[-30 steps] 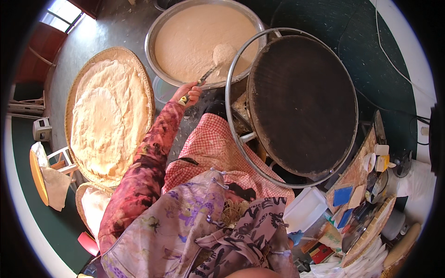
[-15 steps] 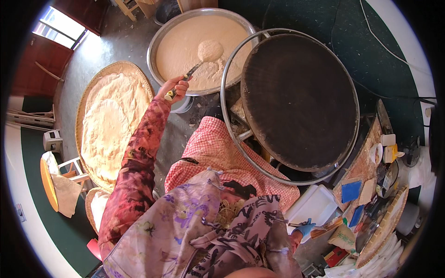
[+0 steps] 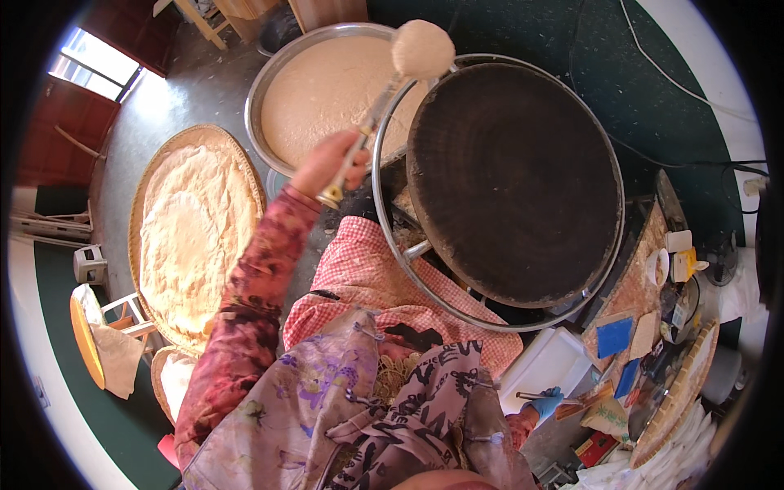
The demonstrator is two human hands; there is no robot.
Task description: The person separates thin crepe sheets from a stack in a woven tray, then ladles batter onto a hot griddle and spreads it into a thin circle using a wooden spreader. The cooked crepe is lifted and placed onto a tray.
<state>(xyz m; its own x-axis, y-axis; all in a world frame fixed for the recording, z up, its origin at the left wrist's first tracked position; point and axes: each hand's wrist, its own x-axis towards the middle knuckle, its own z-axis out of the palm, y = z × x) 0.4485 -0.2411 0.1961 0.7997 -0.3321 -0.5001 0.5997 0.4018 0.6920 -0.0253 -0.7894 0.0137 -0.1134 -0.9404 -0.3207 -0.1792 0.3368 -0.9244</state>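
Two hands were in view, both at work. The left hand (image 3: 331, 163) was raised ahead of the body, its fingers curled round the handle of a ladle (image 3: 380, 106), whose butt stuck out below the fist; both were slightly blurred. The bowl of the ladle was full of pale batter (image 3: 422, 51) and pointed forward and to the right. In the view it overlapped the far right rim of the basin (image 3: 253, 122) and came up beside the ring (image 3: 376, 175); its height above them could not be told.

The round metal basin held a broad pool of the same batter. To its right was the griddle (image 3: 514, 184), round and dark, with the metal ring running around it.

The right hand (image 3: 545, 403), in a blue glove, was low on the right, beside a white tub (image 3: 543, 363). Its fingers were bent around a thin stick (image 3: 525, 396), which stuck out on the left; how tightly they gripped could not be told.

To the left of the raised arm, pale flatbread (image 3: 196, 229) covered most of a woven tray (image 3: 135, 237). A red checked apron (image 3: 351, 261) lay over the person's lap. Farther right, a small bowl (image 3: 651, 268) and a blue pad (image 3: 614, 336) sat on a brown table (image 3: 621, 290).
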